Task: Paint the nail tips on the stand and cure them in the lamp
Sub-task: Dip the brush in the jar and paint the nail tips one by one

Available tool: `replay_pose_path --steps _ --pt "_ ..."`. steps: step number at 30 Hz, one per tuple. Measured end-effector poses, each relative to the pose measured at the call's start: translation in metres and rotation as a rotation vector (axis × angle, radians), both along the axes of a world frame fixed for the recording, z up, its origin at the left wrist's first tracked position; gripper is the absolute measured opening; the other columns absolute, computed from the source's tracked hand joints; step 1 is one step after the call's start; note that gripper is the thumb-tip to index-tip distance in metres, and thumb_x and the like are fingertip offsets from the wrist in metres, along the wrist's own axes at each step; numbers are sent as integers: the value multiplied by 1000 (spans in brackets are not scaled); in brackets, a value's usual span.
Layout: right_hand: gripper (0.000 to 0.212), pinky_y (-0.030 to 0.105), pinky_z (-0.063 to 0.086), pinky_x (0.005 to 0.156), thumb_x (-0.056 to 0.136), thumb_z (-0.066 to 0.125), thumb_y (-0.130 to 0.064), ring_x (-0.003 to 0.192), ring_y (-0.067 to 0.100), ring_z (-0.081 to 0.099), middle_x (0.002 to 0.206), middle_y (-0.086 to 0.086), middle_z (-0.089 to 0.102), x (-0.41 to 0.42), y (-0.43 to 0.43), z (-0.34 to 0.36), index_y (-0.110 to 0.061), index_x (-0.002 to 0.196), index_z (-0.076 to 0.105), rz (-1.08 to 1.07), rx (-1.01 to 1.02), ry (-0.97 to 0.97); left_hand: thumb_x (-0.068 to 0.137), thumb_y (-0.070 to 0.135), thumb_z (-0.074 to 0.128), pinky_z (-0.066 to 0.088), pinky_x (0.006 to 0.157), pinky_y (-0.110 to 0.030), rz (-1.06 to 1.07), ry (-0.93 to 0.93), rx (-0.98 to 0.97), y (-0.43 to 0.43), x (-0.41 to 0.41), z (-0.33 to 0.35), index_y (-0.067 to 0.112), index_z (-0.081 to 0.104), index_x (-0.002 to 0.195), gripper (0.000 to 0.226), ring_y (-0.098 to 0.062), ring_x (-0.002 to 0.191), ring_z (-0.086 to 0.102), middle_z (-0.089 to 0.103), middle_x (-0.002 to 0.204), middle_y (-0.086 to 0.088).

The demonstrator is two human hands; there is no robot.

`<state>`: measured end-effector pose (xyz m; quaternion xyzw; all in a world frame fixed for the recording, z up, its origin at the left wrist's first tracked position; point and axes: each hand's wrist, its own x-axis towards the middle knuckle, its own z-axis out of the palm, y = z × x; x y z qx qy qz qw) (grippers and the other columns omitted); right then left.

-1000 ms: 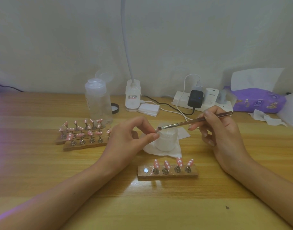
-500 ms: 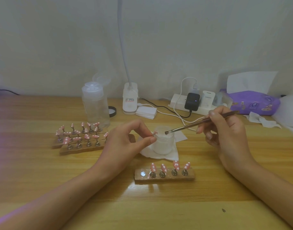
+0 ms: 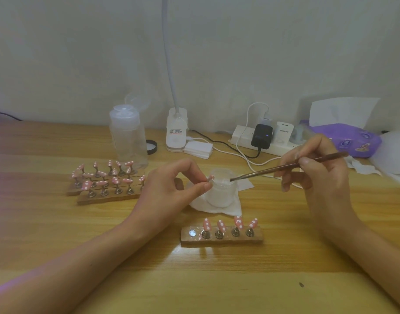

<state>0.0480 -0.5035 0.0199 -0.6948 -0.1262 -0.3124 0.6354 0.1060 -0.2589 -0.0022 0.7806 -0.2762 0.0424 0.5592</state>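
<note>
Pinching tight, the grip of the left hand [image 3: 169, 189] is holding a small pink nail tip [image 3: 210, 177] just beside the rim of a round frosted jar [image 3: 220, 192]. The right hand [image 3: 316, 175] is gripping a slender brush [image 3: 262, 172], its bristles resting at the jar's mouth. Just in front, a rough wooden stand [image 3: 221, 240] is carrying four pink, white-dotted tips [image 3: 220, 225] on metal pegs, sitting on the grainy wooden worktop [image 3: 194, 279].

A pink nail tip [image 3: 210, 177] is pinched by the left hand [image 3: 171, 189] beside a white jar [image 3: 221, 189]. A brush [image 3: 285, 166], held by the right hand [image 3: 319, 175], is dipped at the jar's rim. Four dotted pink tips are held on a wooden stand [image 3: 221, 236] on the desk [image 3: 194, 279].
</note>
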Motion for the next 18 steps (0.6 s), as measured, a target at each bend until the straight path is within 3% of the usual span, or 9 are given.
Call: replay_pose_path --steps 4,8,11,14,18 --pt "18 21 47 45 83 41 -1 57 18 62 67 1 66 0 -6 1 -15 77 51 -32 17 -26 83 22 78 36 49 -12 -4 0 -7 0 2 -2 21 68 77 12 -3 44 38 69 75 20" --pt "15 20 45 44 83 40 -3 56 16 61 65 0 66 2 -9 -2 -13 77 50 -56 86 -1 84 21 77 41 52 -16 7 34 -10 1 -1 -1 21 68 79 11 -4 47 43 72 87 14" --pt "19 18 39 43 84 38 -4 54 15 58 65 0 66 5 -7 -6 -17 75 49 -35 262 48 86 16 75 42 53 -13 51 79 -176 2 -2 18 19 69 82 9 3 50 51 75 93 9" --pt "28 15 35 42 91 31 0 52 11 56 60 -4 64 10 -7 -12 -18 75 45 -15 382 132 84 18 78 38 44 -10 -6 34 -343 8 -6 47 22 67 81 12 -6 46 49 77 95 2" --pt "37 15 33 41 92 32 -2 50 10 54 56 -4 60 13 -8 -14 -23 69 51 3 423 170 78 28 78 39 51 -6 -150 -4 -266 21 -18 55 29 69 78 9 0 57 53 77 96 3"
